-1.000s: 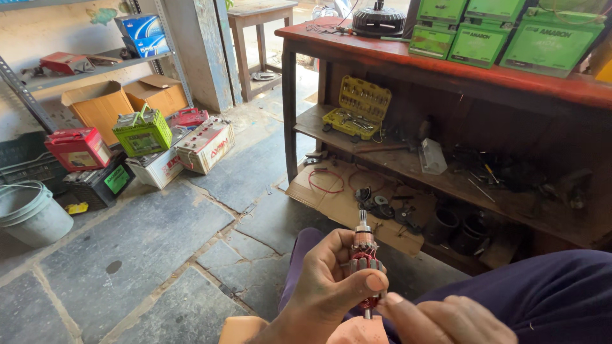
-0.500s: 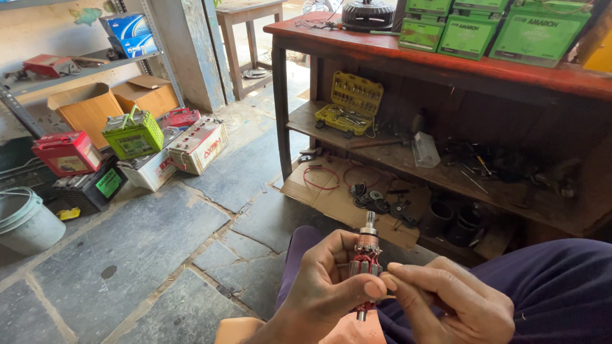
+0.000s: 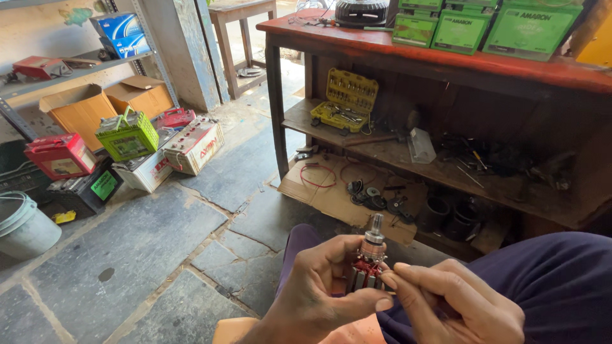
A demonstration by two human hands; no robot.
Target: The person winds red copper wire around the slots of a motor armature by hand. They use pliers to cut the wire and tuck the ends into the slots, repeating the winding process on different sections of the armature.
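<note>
Gripping a small motor armature (image 3: 368, 262) upright over the lap, the left hand (image 3: 315, 296) curls its fingers (image 3: 331, 251) around the near side of the part while the thumb presses across its lower body, so the hand is closed firmly on it. The armature's steel shaft sticks up above the knuckles, with a silvery collar and red windings showing just beneath. The right hand (image 3: 452, 306) comes in from the right with its fingers bunched close together, the fingertips (image 3: 390, 280) touching the lower right side of the armature; whether they pinch anything small between them cannot be told. Both hands sit low in the middle of the view, above a purple-clad leg (image 3: 548, 286). Beyond them stands a dark wooden bench (image 3: 408, 54) with a red top; green boxes (image 3: 491, 25) line its back edge towards the right corner. On the bench's lower shelf, near its left end, lies an open yellow socket set (image 3: 347, 99). A flattened piece of cardboard (image 3: 331, 191) with loose round parts lies on the stone floor beneath the bench. Batteries (image 3: 127, 137) and cartons are gathered well apart to the left.
</note>
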